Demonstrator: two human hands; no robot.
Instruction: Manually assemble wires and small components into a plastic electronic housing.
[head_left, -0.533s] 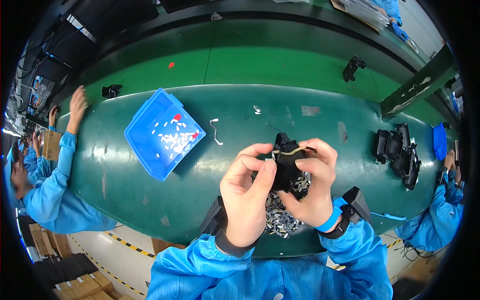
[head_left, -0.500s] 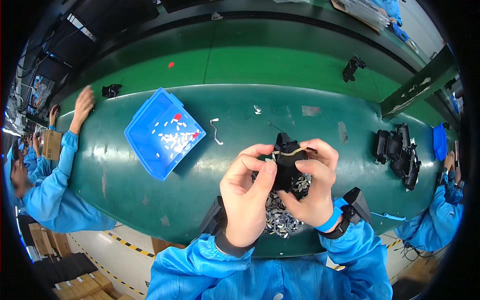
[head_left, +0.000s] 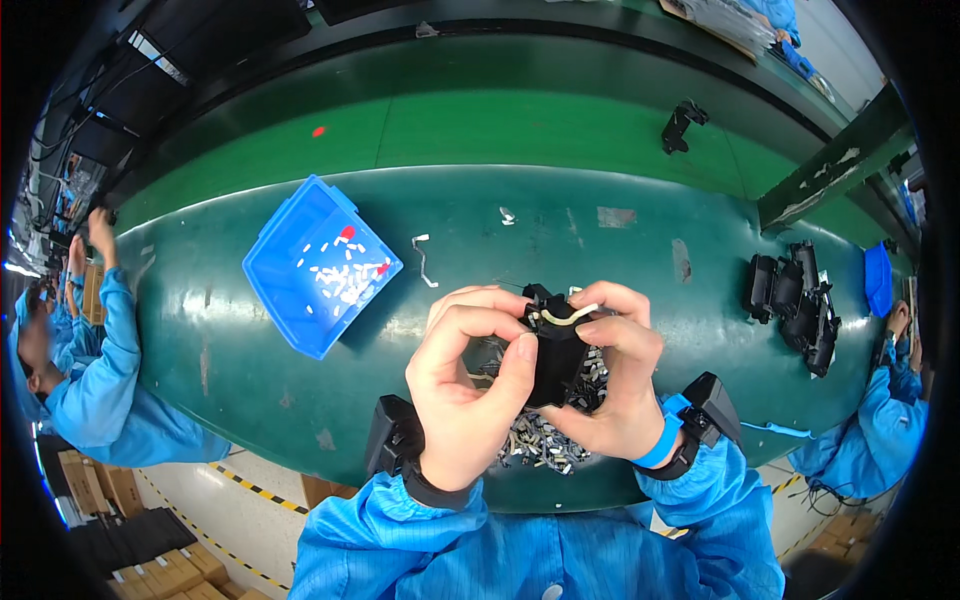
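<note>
Left hand (head_left: 465, 395) pinches the left edge of a black part (head_left: 558, 365) between thumb and fingers; the right hand (head_left: 618, 385) clasps its right side. Held over the green bench (head_left: 230, 400), it has a pale strip (head_left: 570, 318) across its top. From it, loose pieces (head_left: 545, 445) lie at six o'clock, a blue bin (head_left: 275, 270) of white bits (head_left: 345, 285) at ten, and a black stack (head_left: 795, 300) between two and three.

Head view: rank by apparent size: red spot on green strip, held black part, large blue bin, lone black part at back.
Large blue bin
Held black part
Lone black part
Red spot
Held one is nearer; true order of middle two unsure.
</note>
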